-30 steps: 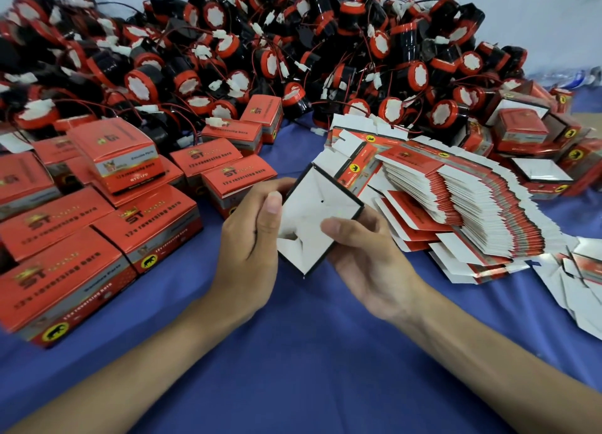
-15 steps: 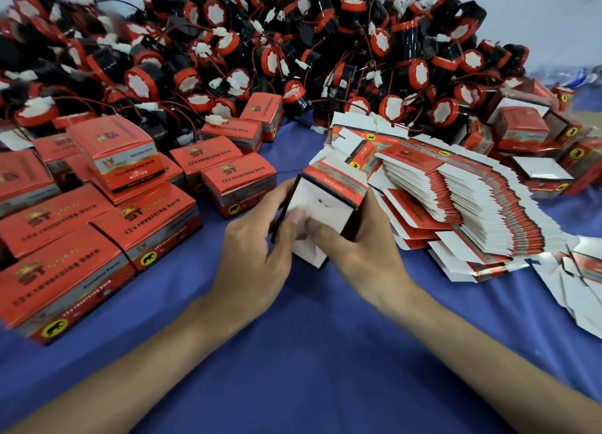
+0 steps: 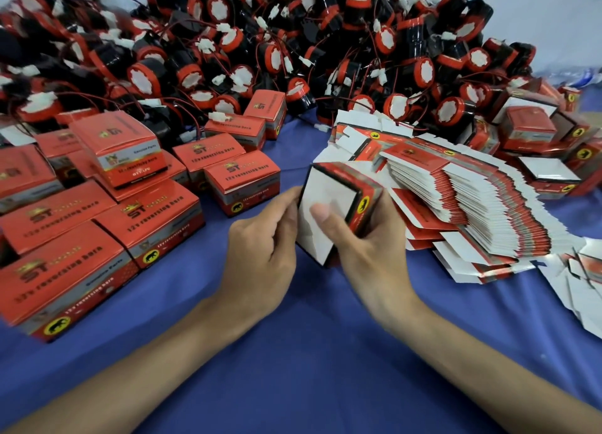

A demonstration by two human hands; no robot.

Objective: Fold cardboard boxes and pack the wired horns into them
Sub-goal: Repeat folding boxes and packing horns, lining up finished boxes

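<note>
Both hands hold a small red cardboard box [image 3: 329, 192] just above the blue cloth, its white flaps facing me. My left hand [image 3: 264, 238] grips its left edge with curled fingers. My right hand [image 3: 365, 241] wraps round its right side, the thumb pressing on the white flap. A big heap of black-and-red wired horns [image 3: 260, 49] fills the back. A fanned stack of flat unfolded boxes [image 3: 472, 205] lies right of the held box.
Several closed red boxes [image 3: 97, 225] stand stacked at the left and middle. More folded and open boxes [image 3: 534, 130] sit at the back right. Loose flat cartons [image 3: 583, 290] trail off the right edge. Blue cloth [image 3: 309, 352] covers the table in front.
The box has gone from a flat open sleeve to a squared-up shape. Both hands closed in on it, and the right thumb now presses the white end flap.
</note>
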